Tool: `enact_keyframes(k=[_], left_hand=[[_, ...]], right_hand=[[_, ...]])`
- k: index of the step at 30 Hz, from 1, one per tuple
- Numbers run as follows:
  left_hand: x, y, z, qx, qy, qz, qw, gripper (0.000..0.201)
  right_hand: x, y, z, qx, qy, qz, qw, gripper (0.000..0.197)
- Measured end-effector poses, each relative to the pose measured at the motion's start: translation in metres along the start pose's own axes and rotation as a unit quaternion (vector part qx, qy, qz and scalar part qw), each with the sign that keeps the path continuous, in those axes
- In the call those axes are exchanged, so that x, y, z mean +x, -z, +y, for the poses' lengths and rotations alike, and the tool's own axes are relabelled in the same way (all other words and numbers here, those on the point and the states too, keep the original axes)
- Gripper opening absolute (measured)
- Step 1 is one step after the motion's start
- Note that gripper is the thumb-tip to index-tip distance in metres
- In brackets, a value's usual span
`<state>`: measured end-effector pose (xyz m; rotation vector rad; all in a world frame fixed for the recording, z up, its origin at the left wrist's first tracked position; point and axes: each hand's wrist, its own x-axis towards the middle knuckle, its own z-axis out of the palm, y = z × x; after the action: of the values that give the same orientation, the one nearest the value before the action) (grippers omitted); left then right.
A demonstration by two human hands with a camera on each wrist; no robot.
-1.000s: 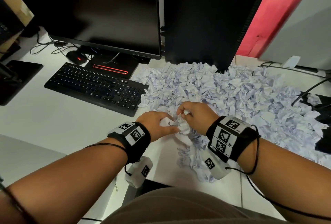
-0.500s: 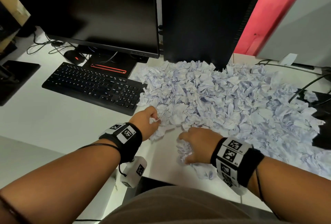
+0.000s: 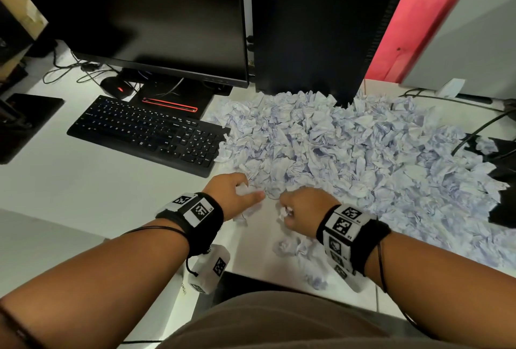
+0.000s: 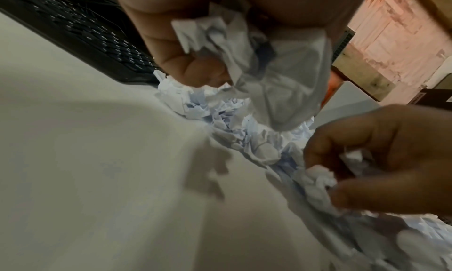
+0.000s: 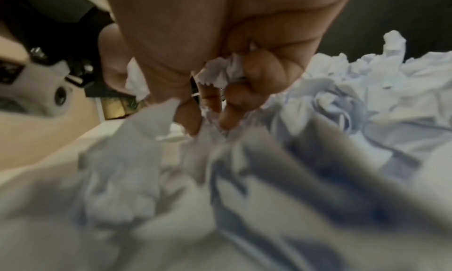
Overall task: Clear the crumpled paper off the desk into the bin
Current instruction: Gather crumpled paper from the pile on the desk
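Big heap of crumpled pale-blue-and-white paper balls spread over the right half of the white desk, from the black tower case at the back edge down to the front edge; a few stray balls near the front edge. No bin in view.

Left hand at the heap's near left fringe, just in front of the black keyboard; fingers curled round a white crumpled wad, thumb out toward the right. Likely gathering a handful rather than single balls.

Right hand close beside it, not touching; knuckles up, fingers folded onto a small scrap of crumpled paper, fingertips dipping into the loose pile. Right wrist view blurred, so extent of that grip uncertain.

Both wrists low over the desk, forearms converging from the front edge. Probably working the near fringe first, being closest to reach.
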<state>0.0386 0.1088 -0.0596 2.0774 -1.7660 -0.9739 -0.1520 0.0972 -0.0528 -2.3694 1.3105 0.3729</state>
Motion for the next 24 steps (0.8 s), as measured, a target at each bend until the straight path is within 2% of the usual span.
enact_keyframes(k=[3,6,8,11,14,15,17,20,23,24], left_hand=[[0.0,-0.003,0.0,0.01,-0.01,-0.012,1.0,0.035],[0.002,-0.007,0.0,0.017,-0.017,-0.025,0.999,0.033],[0.003,-0.008,0.003,0.022,-0.034,-0.02,0.999,0.029],[0.004,-0.011,0.006,0.011,-0.061,-0.008,0.998,0.019],[0.002,-0.013,0.008,-0.058,-0.11,-0.003,0.992,0.031],[0.003,-0.014,0.008,-0.054,-0.135,-0.013,0.989,0.038],[0.003,-0.015,0.009,-0.03,-0.163,-0.067,0.984,0.042],[0.0,-0.018,0.013,0.0,-0.17,-0.135,0.976,0.032],[-0.004,-0.025,0.016,0.04,-0.186,-0.146,0.971,0.016],[-0.005,-0.029,0.016,0.048,-0.189,-0.154,0.969,0.014]], right_hand=[[-0.006,0.012,0.007,0.084,0.016,0.057,0.995,0.028],[-0.009,0.019,0.014,0.178,0.031,0.13,0.975,0.018],[-0.012,0.024,0.014,0.21,0.031,0.146,0.966,0.013],[-0.016,0.03,0.015,0.206,0.022,0.109,0.972,0.017],[-0.021,0.028,0.016,0.195,0.021,0.066,0.978,0.02],[-0.023,0.027,0.017,0.198,0.026,0.056,0.978,0.019],[-0.026,0.025,0.019,0.173,0.047,0.019,0.984,0.032],[-0.03,0.018,0.021,0.078,0.056,-0.044,0.994,0.03],[-0.034,0.011,0.023,0.012,0.04,-0.011,0.999,0.019],[-0.035,0.011,0.024,-0.015,0.025,-0.02,0.999,0.022]])
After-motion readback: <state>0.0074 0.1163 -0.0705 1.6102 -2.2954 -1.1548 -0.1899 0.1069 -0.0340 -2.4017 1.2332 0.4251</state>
